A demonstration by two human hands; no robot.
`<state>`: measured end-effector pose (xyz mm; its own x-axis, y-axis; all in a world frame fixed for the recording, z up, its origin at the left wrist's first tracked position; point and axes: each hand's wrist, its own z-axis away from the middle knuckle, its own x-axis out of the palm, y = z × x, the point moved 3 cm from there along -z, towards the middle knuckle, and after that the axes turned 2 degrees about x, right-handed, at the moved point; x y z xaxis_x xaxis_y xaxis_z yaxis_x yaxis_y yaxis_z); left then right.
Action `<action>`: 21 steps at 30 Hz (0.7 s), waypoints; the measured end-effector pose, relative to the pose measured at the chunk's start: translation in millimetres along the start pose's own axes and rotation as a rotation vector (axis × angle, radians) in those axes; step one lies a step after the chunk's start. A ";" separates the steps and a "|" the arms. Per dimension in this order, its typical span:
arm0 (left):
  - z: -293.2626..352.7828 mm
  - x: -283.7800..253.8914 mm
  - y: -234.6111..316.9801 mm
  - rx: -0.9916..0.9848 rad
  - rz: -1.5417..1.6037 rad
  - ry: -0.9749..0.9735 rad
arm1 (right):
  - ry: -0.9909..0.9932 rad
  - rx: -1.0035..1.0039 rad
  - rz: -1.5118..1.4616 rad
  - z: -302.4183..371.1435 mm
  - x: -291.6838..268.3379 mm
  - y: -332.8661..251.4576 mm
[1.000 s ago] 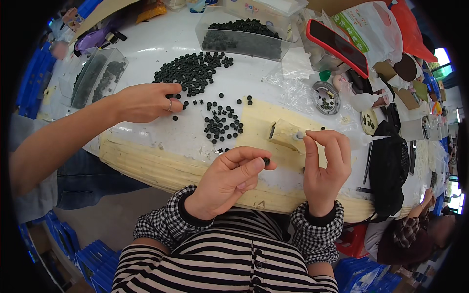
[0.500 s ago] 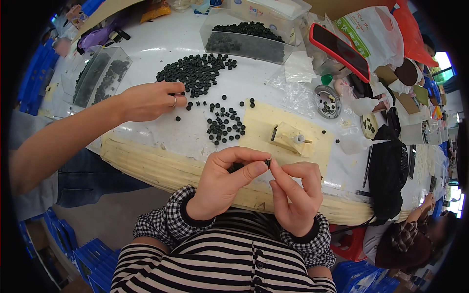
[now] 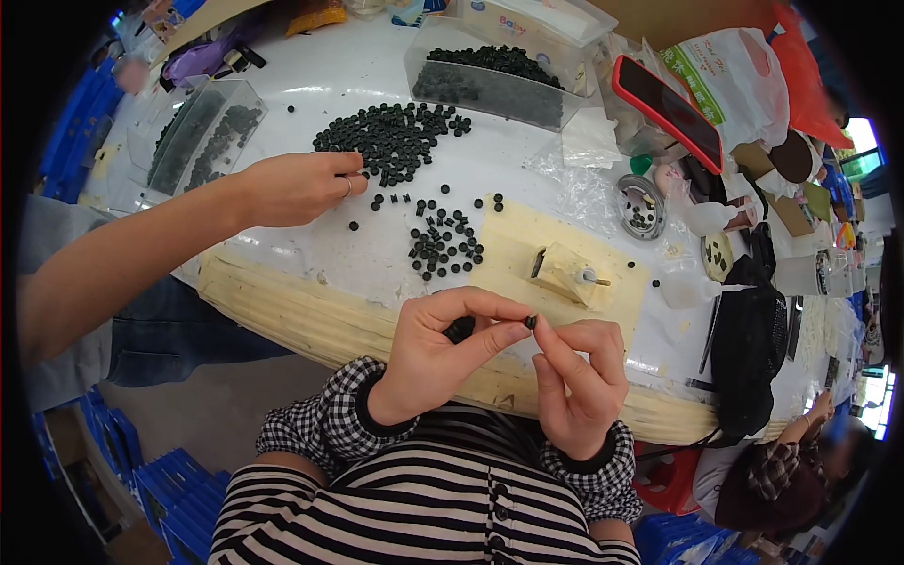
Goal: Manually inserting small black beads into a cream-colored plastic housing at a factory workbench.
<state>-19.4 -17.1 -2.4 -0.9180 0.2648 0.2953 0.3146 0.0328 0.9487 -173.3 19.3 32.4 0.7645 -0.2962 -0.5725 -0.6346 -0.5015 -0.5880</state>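
Note:
Above the table's near edge, my left hand (image 3: 438,348) pinches a small black wheel-shaped piece (image 3: 530,322) between thumb and forefinger. More black pieces (image 3: 460,329) show inside its curled fingers. My right hand (image 3: 586,377) meets it from the other side, its fingertips closed on the same piece; fine detail there is too small to make out. Just beyond my hands lies a loose group of black pieces (image 3: 443,247). To its right a yellowish block with a metal pin (image 3: 573,273) stands on a cream sheet (image 3: 504,231).
At the left a co-worker's hand (image 3: 303,188) reaches to a large pile of black pieces (image 3: 386,137). Clear bins (image 3: 499,99) of them stand behind. A red-cased phone (image 3: 667,113), a round tin (image 3: 642,205), squeeze bottles (image 3: 686,285) and a black bag (image 3: 744,348) crowd the right.
The view has shifted slightly, so the table's things sit a little further right. The small black piece looks turned between my fingertips. The co-worker's hand stays by the pile.

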 end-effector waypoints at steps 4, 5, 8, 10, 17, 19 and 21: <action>-0.9 -2.4 2.3 0.121 -0.102 -0.017 | -0.018 0.019 -0.036 0.7 0.4 0.0; -0.8 -2.7 2.9 0.153 -0.125 -0.021 | -0.022 0.021 -0.049 1.2 0.9 0.3; -0.5 -2.2 4.8 0.201 -0.159 -0.014 | -0.033 0.031 -0.084 3.0 2.2 1.5; 0.0 -3.9 4.3 0.189 -0.188 -0.026 | -0.038 0.041 -0.104 3.7 2.2 1.9; -0.8 -5.1 2.4 0.092 -0.138 -0.026 | -0.017 0.104 -0.161 7.3 -0.1 6.1; -1.5 -5.2 3.2 0.091 -0.143 -0.020 | 0.004 0.125 -0.147 8.1 -2.2 7.0; -1.1 -5.5 3.9 0.086 -0.145 -0.016 | 0.039 0.120 -0.164 9.0 -3.0 6.6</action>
<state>-13.4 -19.6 -0.2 -0.9515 0.2668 0.1533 0.1991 0.1542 0.9678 -180.8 24.3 25.1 0.8611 -0.2512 -0.4421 -0.5083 -0.4462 -0.7366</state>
